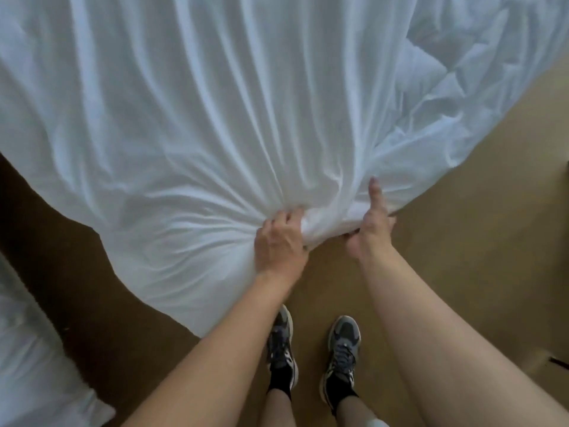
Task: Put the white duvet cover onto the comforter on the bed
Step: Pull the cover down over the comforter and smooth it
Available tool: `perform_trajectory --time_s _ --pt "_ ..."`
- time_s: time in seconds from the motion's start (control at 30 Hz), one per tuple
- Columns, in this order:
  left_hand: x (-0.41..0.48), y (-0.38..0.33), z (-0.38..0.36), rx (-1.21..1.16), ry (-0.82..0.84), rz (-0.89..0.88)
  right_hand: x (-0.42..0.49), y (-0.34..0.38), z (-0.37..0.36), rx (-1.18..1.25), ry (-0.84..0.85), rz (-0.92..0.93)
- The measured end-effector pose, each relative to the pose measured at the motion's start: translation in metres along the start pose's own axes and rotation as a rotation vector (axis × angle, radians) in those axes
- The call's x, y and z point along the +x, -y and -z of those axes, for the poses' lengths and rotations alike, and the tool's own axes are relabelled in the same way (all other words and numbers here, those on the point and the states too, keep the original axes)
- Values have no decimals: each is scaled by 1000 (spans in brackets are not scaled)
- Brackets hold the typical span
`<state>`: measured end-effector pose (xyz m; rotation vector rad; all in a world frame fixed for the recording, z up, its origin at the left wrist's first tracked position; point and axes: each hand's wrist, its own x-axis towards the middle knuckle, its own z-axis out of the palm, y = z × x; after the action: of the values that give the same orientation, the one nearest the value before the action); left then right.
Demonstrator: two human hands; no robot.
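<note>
The floor [462,241] was a plain tan carpet, softly and evenly lit across the right side and sunk in deep brown shadow along the left.

The duvet cover [215,103] spreads across the far side. The left hand [281,241] and right hand [371,224] grip its near edge side by side. Nearer, two shoes [343,349] stand on the floor [462,241].

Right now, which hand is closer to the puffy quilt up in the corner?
The right hand. It holds the cover below the quilt; the left hand grips the cover farther to the left, away from it.
</note>
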<state>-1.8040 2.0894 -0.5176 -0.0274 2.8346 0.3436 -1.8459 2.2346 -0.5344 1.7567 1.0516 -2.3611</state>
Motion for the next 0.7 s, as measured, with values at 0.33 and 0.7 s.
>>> perform_trajectory --time_s 0.33,0.7 --pt "25 -25 51 -132 79 -70 -28 68 -68 -752 227 553" --pt "208 78 142 -23 -222 253 19 60 -92 -1225 263 392"
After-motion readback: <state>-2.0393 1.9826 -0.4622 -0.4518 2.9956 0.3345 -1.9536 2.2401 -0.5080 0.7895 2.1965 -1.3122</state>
